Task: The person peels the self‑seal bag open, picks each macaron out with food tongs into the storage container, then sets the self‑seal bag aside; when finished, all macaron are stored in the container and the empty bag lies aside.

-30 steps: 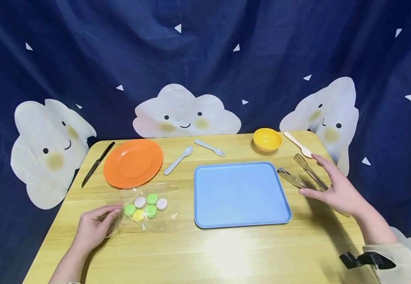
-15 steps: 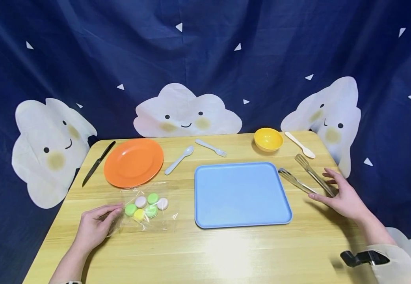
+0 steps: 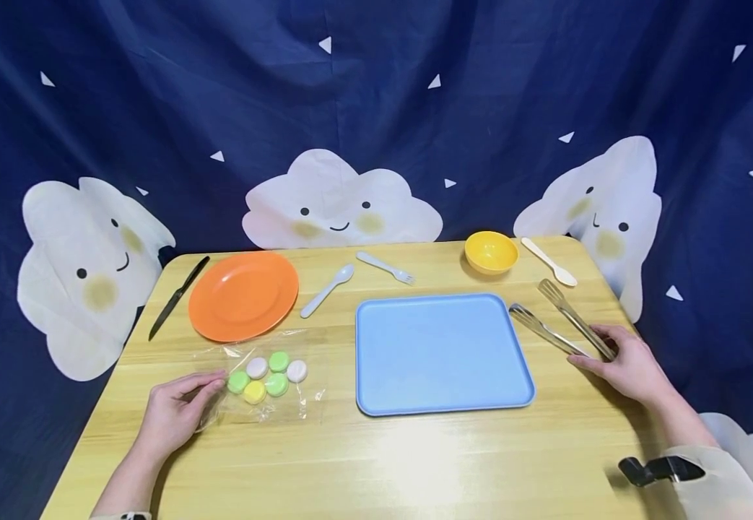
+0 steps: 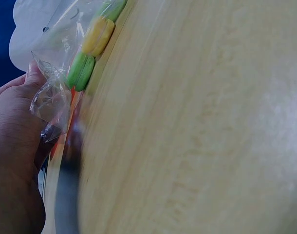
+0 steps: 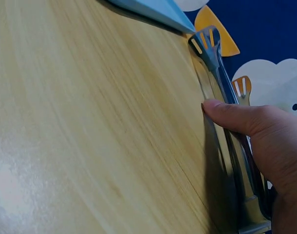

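Observation:
In the head view my left hand (image 3: 171,415) pinches the left edge of a clear plastic bag (image 3: 314,393) that lies on the table. Several toy-like macarons (image 3: 255,392), green, yellow and pale lilac, are inside it. The left wrist view has the crinkled bag edge (image 4: 51,105) at my fingertips. My right hand (image 3: 632,367) is around the metal tongs (image 3: 571,314) at the right side, thumb on one arm and fingers at the other. The tongs' arms (image 5: 226,92) stand spread apart, their slotted ends pointing away from me. My palm hides part of the handle.
A blue tray (image 3: 444,354) lies between the bag and the tongs. Behind are an orange plate (image 3: 242,296), a black knife (image 3: 177,300), a pale spoon (image 3: 327,290), a pale fork (image 3: 384,267), a yellow bowl (image 3: 491,253) and a white spoon (image 3: 548,261). A curtain hangs beyond the table.
My right hand has come down and closed in on the tongs, its fingers curling in around them. My left hand keeps its place at the bag's edge.

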Motion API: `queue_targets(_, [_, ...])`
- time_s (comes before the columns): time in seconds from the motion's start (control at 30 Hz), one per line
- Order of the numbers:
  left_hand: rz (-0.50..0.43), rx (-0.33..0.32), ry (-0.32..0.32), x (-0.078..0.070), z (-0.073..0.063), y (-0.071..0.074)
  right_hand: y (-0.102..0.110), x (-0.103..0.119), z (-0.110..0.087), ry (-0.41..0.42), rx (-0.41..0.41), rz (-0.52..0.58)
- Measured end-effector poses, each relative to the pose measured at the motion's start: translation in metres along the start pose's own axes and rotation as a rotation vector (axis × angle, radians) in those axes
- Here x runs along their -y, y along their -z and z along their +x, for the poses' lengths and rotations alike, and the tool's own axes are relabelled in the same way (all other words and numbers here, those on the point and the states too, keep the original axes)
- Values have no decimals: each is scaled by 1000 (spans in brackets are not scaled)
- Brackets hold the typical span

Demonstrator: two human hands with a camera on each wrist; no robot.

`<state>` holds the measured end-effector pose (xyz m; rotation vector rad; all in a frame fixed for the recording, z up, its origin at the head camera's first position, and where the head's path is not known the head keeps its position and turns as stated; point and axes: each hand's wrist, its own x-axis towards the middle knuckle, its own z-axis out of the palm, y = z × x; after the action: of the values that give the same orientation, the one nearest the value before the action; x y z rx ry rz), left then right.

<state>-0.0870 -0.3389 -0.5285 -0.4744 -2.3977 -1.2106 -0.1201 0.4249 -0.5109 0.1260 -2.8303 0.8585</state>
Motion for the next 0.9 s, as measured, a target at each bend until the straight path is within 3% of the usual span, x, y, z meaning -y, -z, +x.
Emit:
queue_targets(0.4, [14, 6, 5, 3, -2, 1, 2, 12, 2, 67, -50, 40])
queue_targets(0.9, [36, -6, -34, 5, -1, 3, 8, 92, 19, 130, 59, 225])
